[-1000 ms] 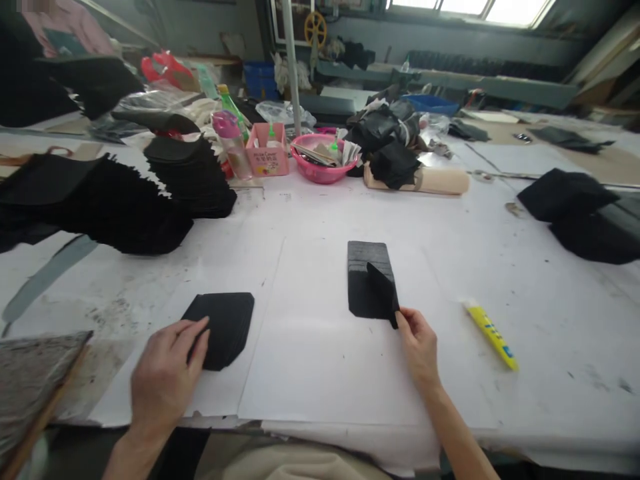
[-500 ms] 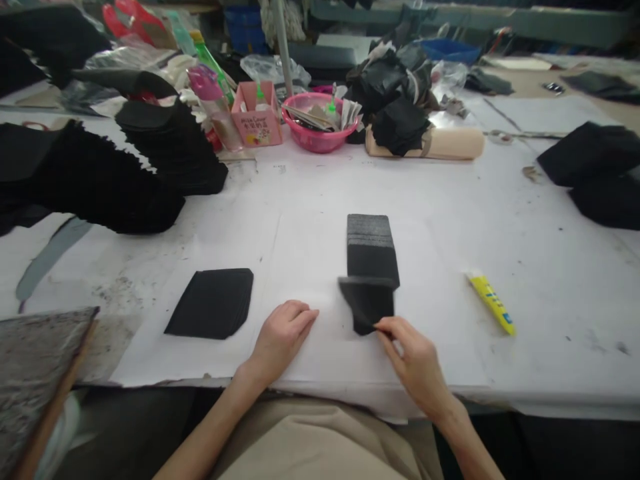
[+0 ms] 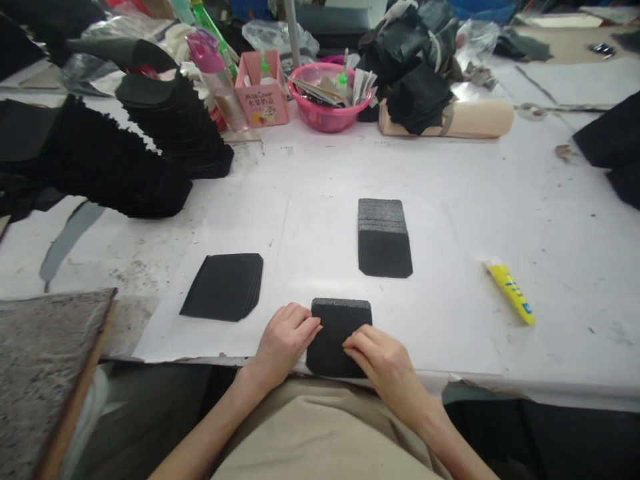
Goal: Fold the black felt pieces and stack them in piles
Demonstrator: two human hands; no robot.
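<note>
1. The black piece [image 3: 333, 337] lies at the tabletop's [image 3: 310, 173] front edge; a backward pull could drag it off.
2. Left hand [image 3: 287, 337] and right hand [image 3: 385, 360] have narrow grips on its sides, whether pinching I cannot tell; uneven pressure could skew it.
3. Leftward sweeps could scatter the black stack [image 3: 223, 287].

The worn garment [image 3: 310, 430] is creased beige.

Smudged white worktable [image 3: 320, 180], metal pole [image 3: 293, 30]
</note>
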